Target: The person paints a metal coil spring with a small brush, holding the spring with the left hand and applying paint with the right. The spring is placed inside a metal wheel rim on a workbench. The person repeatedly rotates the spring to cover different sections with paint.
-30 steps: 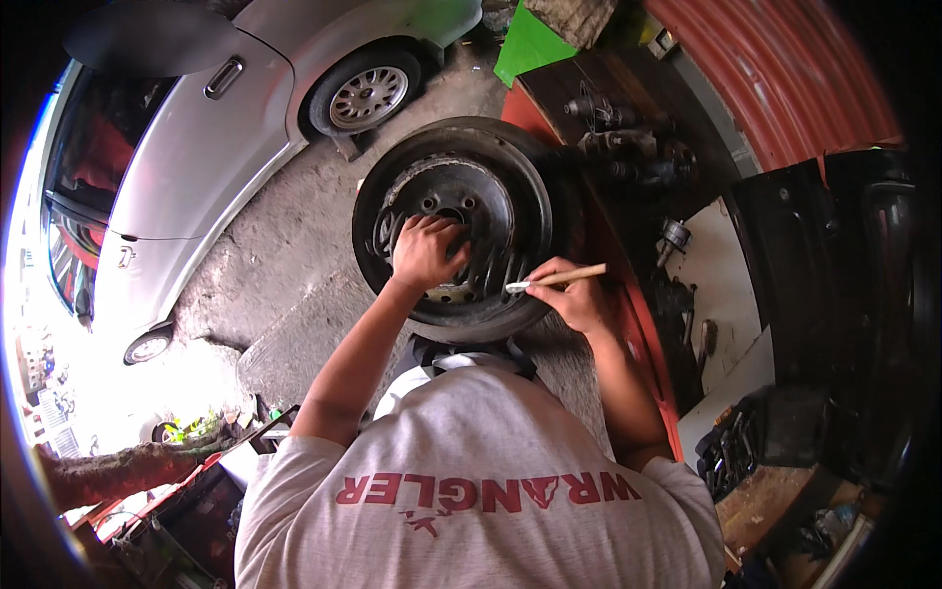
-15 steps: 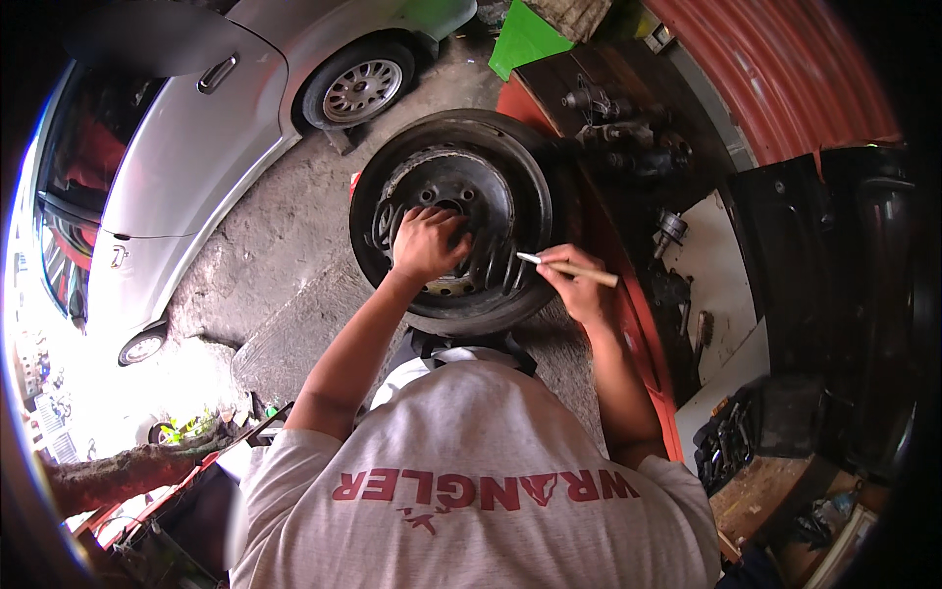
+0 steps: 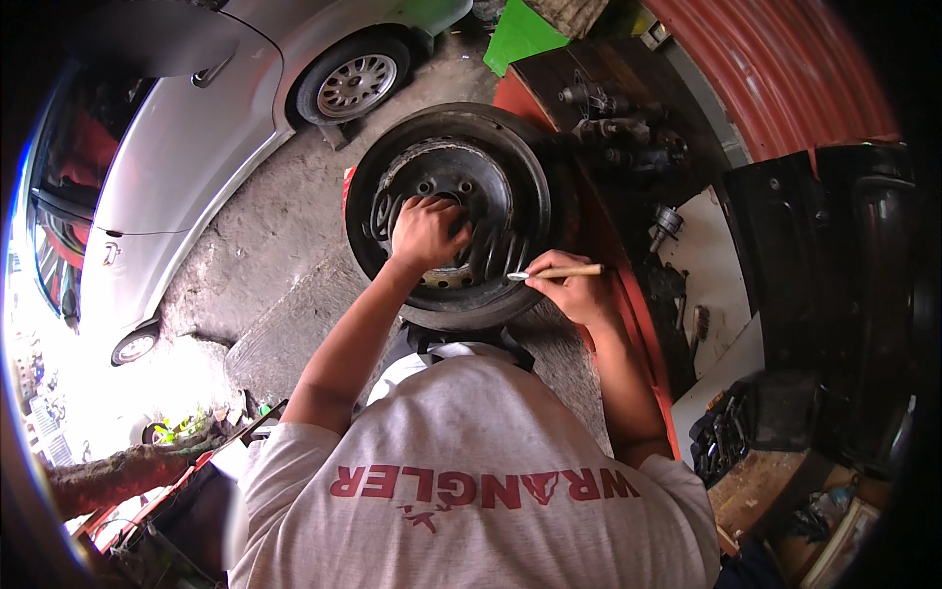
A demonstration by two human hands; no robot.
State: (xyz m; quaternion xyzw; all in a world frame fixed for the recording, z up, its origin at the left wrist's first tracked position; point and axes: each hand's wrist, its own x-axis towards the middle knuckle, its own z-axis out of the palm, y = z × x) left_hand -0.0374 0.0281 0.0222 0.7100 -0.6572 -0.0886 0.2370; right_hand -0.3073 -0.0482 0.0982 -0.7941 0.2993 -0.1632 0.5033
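Note:
A black tyre on a steel wheel rim lies flat in front of me. Dark coil-like loops, apparently a coil spring, rest across the rim and show on both sides of my left hand. That hand's fingers are curled down over the spring near the hub, and the fingertips are partly hidden. To the right, my right hand pinches a slim tool with a pale wooden handle. Its shiny whitish tip points left, over the tyre's near right side, close to the end of the spring.
A silver car stands at the left on rough concrete. On the right are a red edge, greasy metal parts, a wire brush and black panels. A green sheet lies at the back.
The tool in my right hand has swung so its tip sits lower and nearer me, and its handle is tilted up more level. My left hand stays at the wheel's middle.

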